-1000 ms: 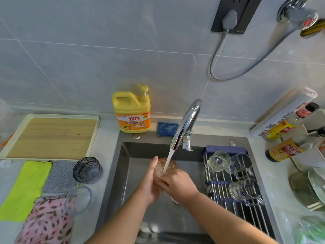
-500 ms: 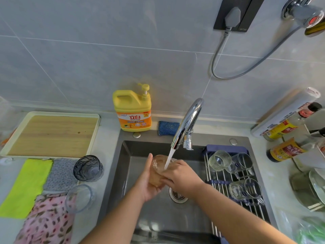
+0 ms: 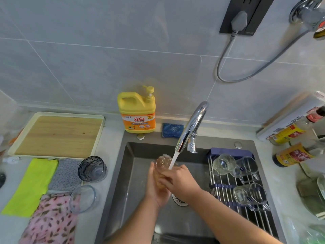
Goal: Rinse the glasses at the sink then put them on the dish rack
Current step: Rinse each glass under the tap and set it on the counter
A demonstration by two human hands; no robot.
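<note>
Well, the table point(image 3: 112, 136) is a pale, stone-look top set against a wall point(image 3: 105, 59) of large grey tiles, with a dark steel sink point(image 3: 131, 173) sunk into it. High on the wall sits a black socket point(image 3: 246, 16). A grey cable point(image 3: 226, 74) loops down from its plug and away to the right. A chrome tap point(image 3: 193, 125) arches over the sink and runs a thin stream point(image 3: 173, 160) of water.

Under that stream, over the middle of the sink, is the glass point(image 3: 161, 163), tilted with its top toward the wall. The left hand point(image 3: 154, 189) cradles it from the left and below, fingers curled round its body. The right hand point(image 3: 181, 184) lies over its near side, fingers wrapped on it too, and hides most of its lower half. The drain point(image 3: 179, 201) shows just beneath the right wrist.

The rack point(image 3: 226, 187) spans the sink's right part and carries four clear pieces on their sides: a ribbed glass point(image 3: 223, 163) and a mug point(image 3: 248, 166) at the back, and a near pair point(image 3: 241, 194) in front.

Left of the sink a dark glass point(image 3: 92, 169) stands at the edge of a grey cloth point(image 3: 66, 173), and a clear glass point(image 3: 83, 198) sits just nearer. A green cloth point(image 3: 29, 185) and a pink cloth point(image 3: 51, 221) lie beside them. Behind is a tray point(image 3: 58, 134) with a wooden bed. A yellow soap bottle point(image 3: 137, 111) and a blue sponge point(image 3: 172, 130) stand at the sink's back edge. Sauce bottles point(image 3: 292, 154) crowd the far right.
</note>
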